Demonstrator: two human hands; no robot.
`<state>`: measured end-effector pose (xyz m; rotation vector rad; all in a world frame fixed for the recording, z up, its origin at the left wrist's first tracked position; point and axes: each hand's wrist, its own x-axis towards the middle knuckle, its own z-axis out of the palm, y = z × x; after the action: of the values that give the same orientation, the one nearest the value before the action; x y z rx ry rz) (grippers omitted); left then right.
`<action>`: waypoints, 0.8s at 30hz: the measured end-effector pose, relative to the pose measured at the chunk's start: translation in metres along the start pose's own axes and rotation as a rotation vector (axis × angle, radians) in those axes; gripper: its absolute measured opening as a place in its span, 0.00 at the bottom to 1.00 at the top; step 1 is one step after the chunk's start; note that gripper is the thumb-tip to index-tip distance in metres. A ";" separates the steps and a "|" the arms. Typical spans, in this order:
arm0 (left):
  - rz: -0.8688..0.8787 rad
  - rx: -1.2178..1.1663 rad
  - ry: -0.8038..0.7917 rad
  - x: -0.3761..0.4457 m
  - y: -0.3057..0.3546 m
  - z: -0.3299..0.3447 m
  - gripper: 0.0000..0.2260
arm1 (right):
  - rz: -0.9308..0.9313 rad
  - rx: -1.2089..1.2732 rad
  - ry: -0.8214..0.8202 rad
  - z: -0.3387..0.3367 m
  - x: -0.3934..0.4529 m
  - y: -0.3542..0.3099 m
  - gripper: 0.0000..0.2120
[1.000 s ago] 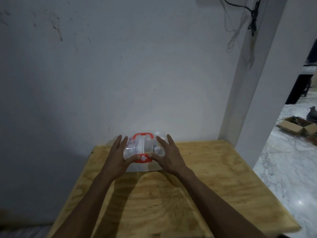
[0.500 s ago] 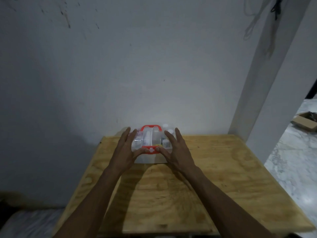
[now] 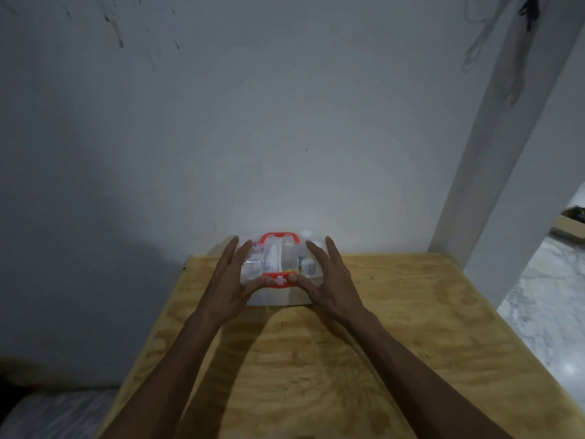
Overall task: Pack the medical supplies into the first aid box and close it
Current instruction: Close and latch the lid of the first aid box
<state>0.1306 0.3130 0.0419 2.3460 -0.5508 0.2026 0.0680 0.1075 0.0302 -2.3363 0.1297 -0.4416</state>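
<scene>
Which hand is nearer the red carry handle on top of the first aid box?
Left, slightly. The left hand lies on the lid with fingertips just beside the red handle; the right hand lies on the lid's other side, fingertips a little farther off.

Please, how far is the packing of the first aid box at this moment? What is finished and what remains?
Done, it seems: supplies show through the clear lid of the first aid box, and none lie loose on the wooden table. In hand: the left hand and right hand flank the lid, fingers straight, thumbs pressing the red latch. Left: whether the latch has clicked shut cannot be told; after that, only letting go.
</scene>
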 end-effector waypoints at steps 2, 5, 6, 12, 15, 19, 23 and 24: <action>-0.003 -0.002 0.005 0.007 -0.005 -0.001 0.53 | 0.005 -0.002 0.006 0.004 0.007 0.000 0.40; -0.014 -0.009 0.001 0.020 -0.013 -0.002 0.47 | 0.017 0.018 0.004 0.011 0.021 0.003 0.42; -0.010 -0.011 0.000 0.023 -0.014 -0.002 0.46 | 0.014 0.024 0.004 0.012 0.026 0.004 0.42; -0.010 -0.009 0.008 0.040 -0.017 -0.003 0.42 | -0.001 0.044 -0.001 0.014 0.044 0.006 0.40; -0.017 -0.009 0.015 0.043 -0.017 -0.001 0.42 | -0.014 0.014 -0.002 0.012 0.049 0.008 0.41; -0.029 0.007 0.017 0.043 -0.015 0.000 0.42 | -0.009 0.028 0.001 0.013 0.050 0.010 0.41; -0.028 -0.008 0.008 0.042 -0.014 -0.001 0.42 | -0.007 0.032 0.003 0.015 0.052 0.012 0.41; -0.031 -0.008 0.005 0.042 -0.014 -0.002 0.42 | -0.006 0.032 0.003 0.015 0.052 0.012 0.41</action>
<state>0.1742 0.3092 0.0470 2.3446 -0.5119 0.1914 0.1221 0.0976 0.0256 -2.3057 0.1166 -0.4471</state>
